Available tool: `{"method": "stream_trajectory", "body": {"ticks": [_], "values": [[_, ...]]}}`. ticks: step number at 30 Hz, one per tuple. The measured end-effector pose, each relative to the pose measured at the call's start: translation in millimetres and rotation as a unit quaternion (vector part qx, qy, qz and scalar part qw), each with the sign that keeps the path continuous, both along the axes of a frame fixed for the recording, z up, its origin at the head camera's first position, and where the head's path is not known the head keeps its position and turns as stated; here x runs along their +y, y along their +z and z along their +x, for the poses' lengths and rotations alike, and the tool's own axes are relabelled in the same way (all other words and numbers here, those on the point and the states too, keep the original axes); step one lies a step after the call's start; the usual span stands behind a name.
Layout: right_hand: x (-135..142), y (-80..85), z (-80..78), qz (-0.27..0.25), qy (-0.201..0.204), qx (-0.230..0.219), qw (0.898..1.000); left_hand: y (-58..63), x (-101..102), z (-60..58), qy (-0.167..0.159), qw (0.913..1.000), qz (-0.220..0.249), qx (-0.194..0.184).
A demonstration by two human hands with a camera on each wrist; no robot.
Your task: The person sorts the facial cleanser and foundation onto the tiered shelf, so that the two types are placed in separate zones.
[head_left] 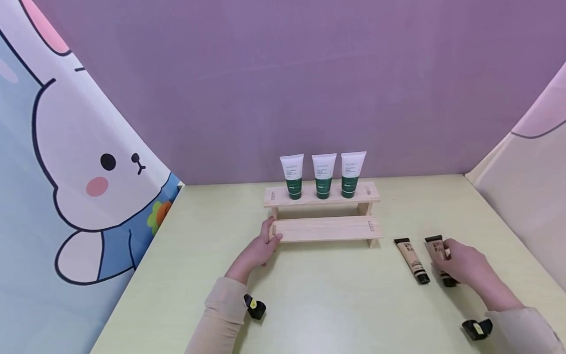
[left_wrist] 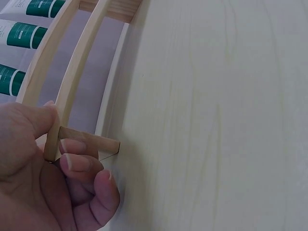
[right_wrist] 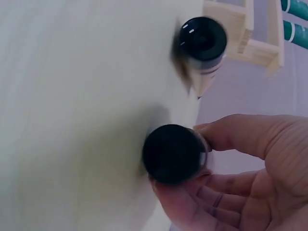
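Observation:
A two-tier wooden rack point(head_left: 327, 229) stands at the back of the table. Three white-and-green tubes point(head_left: 324, 177) stand upright on its upper shelf. My left hand point(head_left: 260, 248) grips the left end of the lower shelf, thumb on top and fingers curled beneath, as the left wrist view shows. At the right, my right hand point(head_left: 466, 263) pinches a beige tube with a black cap point(right_wrist: 173, 154) between thumb and fingers, close over the table. Another beige tube point(head_left: 412, 260) lies just left of it, its black cap point(right_wrist: 203, 38) towards me.
The light wood-grain table point(head_left: 336, 305) runs back to a purple backdrop point(head_left: 283, 88). A rabbit-print cloth point(head_left: 101, 187) borders the left side, and a pale cloth point(head_left: 530, 196) borders the right. Small black devices point(head_left: 255, 307) are worn at both wrists.

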State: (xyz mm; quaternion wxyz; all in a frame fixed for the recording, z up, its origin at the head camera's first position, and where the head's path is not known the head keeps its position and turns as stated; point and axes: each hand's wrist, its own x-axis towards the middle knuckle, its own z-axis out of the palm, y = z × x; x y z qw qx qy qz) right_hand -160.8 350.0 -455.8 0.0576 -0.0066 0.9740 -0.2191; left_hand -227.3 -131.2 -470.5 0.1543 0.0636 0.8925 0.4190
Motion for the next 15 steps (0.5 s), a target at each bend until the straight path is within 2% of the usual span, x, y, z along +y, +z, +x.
{"method": "stream_trajectory", "body": {"ticks": [5, 15], "values": [[-10.4, 10.2, 0.8, -0.029, 0.002, 0.040, 0.999, 0.0, -0.3, -1.0, -0.002, 1.0000, 0.006, 0.001], [-45.7, 28.4, 5.0, -0.055, 0.017, 0.108, 0.992, 0.5, 0.7, -0.1, 0.002, 1.0000, 0.000, 0.004]]}}
